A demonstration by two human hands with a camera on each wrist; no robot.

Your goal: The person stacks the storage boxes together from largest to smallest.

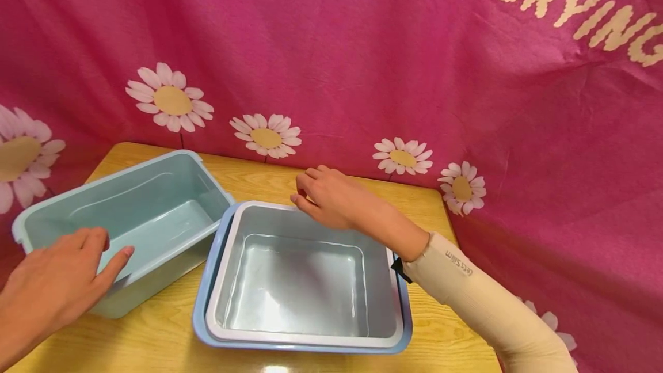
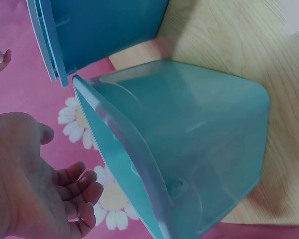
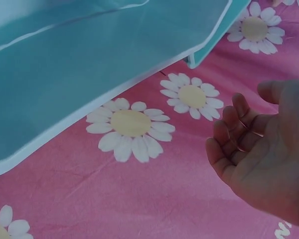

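Observation:
My left hand point(image 1: 62, 275) hovers over the near left side of a pale green plastic bin point(image 1: 137, 203), thumb spread and fingers loosely bent around nothing. In the left wrist view, that hand point(image 2: 37, 184) is apart from the rim of the green bin point(image 2: 189, 129). A grey bin point(image 1: 300, 289) sits nested inside a light blue bin point(image 1: 201, 304), whose rim shows around it. Above the far rim of this pair is my right hand point(image 1: 331, 197), with relaxed, slightly curled fingers. The right wrist view shows this hand point(image 3: 264, 154) holding nothing, beside the grey bin's wall point(image 3: 114, 52).
The bins stand on a light wooden table point(image 1: 430, 315). Behind and to the right hangs a pink cloth point(image 1: 331, 62) printed with daisies and lettering. The green bin stands angled, its right end close against the blue rim. A beige sleeve point(image 1: 481, 298) covers the right forearm.

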